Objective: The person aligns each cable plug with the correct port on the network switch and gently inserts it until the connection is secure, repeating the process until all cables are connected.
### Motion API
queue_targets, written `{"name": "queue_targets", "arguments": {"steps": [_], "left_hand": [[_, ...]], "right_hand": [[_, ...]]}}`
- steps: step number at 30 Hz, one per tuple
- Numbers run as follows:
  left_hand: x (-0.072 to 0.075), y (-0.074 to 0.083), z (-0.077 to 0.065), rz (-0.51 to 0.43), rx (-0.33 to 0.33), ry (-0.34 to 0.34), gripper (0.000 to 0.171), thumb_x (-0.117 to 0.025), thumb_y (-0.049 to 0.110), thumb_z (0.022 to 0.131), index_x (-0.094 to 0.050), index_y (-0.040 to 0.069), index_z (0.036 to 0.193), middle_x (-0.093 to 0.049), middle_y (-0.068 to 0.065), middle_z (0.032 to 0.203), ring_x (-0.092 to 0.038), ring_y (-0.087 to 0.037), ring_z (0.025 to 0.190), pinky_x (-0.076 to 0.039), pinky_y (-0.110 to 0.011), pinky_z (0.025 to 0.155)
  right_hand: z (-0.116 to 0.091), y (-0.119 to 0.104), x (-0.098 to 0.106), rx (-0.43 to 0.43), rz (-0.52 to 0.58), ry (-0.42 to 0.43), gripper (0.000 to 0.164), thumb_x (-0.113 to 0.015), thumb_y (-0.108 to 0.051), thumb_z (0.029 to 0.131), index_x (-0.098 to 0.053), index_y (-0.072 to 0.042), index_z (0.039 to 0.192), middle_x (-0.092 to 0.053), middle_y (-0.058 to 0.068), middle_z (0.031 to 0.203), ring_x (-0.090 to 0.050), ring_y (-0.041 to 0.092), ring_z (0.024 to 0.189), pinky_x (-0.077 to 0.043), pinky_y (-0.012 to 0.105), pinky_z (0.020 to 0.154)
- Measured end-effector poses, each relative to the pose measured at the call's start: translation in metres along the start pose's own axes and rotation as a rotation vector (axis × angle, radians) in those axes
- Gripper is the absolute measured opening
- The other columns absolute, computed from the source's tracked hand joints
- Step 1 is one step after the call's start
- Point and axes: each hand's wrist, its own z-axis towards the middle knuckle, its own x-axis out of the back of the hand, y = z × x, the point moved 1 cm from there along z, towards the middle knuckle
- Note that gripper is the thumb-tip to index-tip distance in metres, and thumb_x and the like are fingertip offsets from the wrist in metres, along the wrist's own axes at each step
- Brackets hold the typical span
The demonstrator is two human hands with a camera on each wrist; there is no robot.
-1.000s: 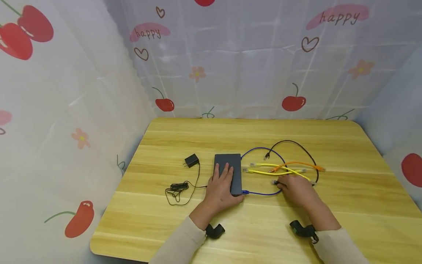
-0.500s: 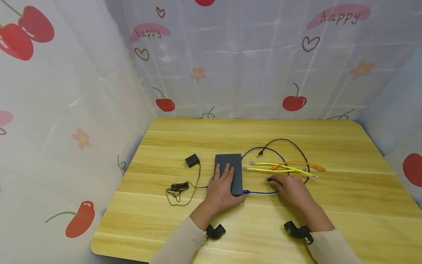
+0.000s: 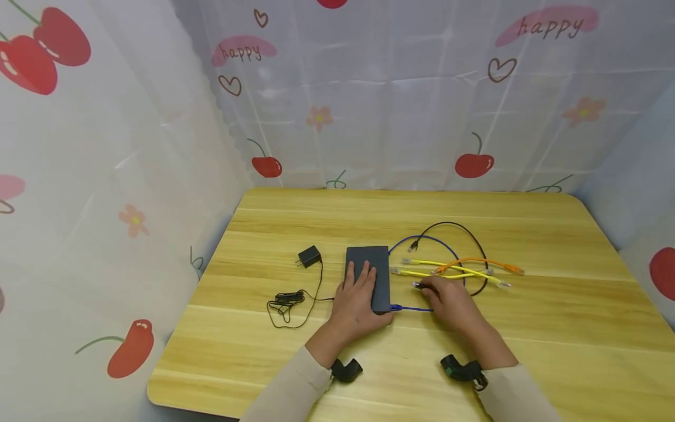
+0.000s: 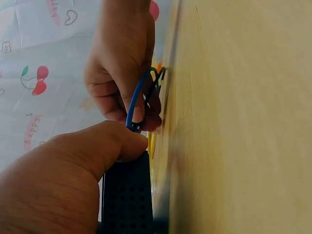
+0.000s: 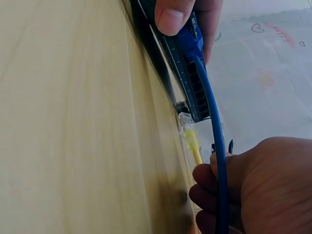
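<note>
Black cable [image 3: 448,223] in the head view: your right hand [image 3: 450,302] pinches its near plug [image 3: 416,285], just right of the black box [image 3: 382,281], between the left and right edges of the table [image 3: 221,351]. Your left hand [image 3: 358,299] is spread over the box. Guessing you're at the plugging-in step. Left wrist view adds the vent holes [image 4: 127,202] on the end. Right wrist view alone shows the ports [image 5: 196,90], so I'd square the plug to one next.

The head view looks down from above; 2 low, close wrist views share the box [image 3: 382,275].
</note>
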Motion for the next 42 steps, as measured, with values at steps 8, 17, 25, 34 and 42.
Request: {"name": "queue_targets", "arguments": {"steps": [8,17,25,34,42], "left_hand": [[0.000,0.000,0.001,-0.020,0.009,-0.009,0.107,-0.069,0.068,0.077,-0.028,0.015,0.159,-0.019,-0.002,0.166,-0.002,-0.032,0.154,-0.029,-0.057,0.114],[0.001,0.000,-0.001,-0.074,0.002,0.001,0.107,-0.072,0.065,0.075,-0.030,0.012,0.158,-0.021,-0.002,0.165,-0.005,-0.031,0.154,-0.029,-0.056,0.114],[0.001,-0.001,0.000,-0.078,-0.013,0.001,0.106,-0.073,0.064,0.075,-0.031,0.013,0.158,-0.023,-0.002,0.165,-0.005,-0.032,0.154,-0.031,-0.056,0.113],[0.000,0.000,-0.002,-0.083,-0.022,0.027,0.107,-0.075,0.064,0.073,-0.033,0.013,0.157,-0.022,-0.002,0.165,-0.004,-0.053,0.148,-0.038,-0.057,0.108],[0.001,0.000,-0.002,-0.076,-0.022,0.022,0.105,-0.074,0.065,0.073,-0.036,0.012,0.156,-0.024,-0.003,0.164,-0.007,-0.050,0.149,-0.037,-0.055,0.109]], "right_hand": [[0.002,-0.007,-0.005,0.018,0.016,-0.002,0.016,-0.067,-0.009,0.095,-0.072,-0.005,0.109,-0.074,0.009,0.101,-0.070,0.028,0.092,-0.054,0.047,0.079],[0.004,-0.017,-0.013,0.113,0.046,0.015,0.015,-0.070,-0.008,0.092,-0.076,-0.008,0.105,-0.075,0.004,0.101,-0.072,0.023,0.094,-0.056,0.043,0.081],[0.005,-0.027,-0.012,0.167,0.055,-0.046,0.014,-0.071,-0.007,0.091,-0.077,-0.008,0.103,-0.075,0.002,0.097,-0.072,0.021,0.092,-0.056,0.041,0.081],[0.005,-0.033,-0.008,0.164,0.022,-0.116,0.014,-0.071,-0.009,0.091,-0.077,-0.010,0.103,-0.075,-0.001,0.096,-0.071,0.017,0.090,-0.056,0.038,0.079],[0.006,-0.039,-0.004,0.201,-0.042,-0.115,0.011,-0.072,-0.007,0.090,-0.077,-0.009,0.099,-0.073,-0.002,0.090,-0.069,0.016,0.082,-0.056,0.037,0.074]]}}
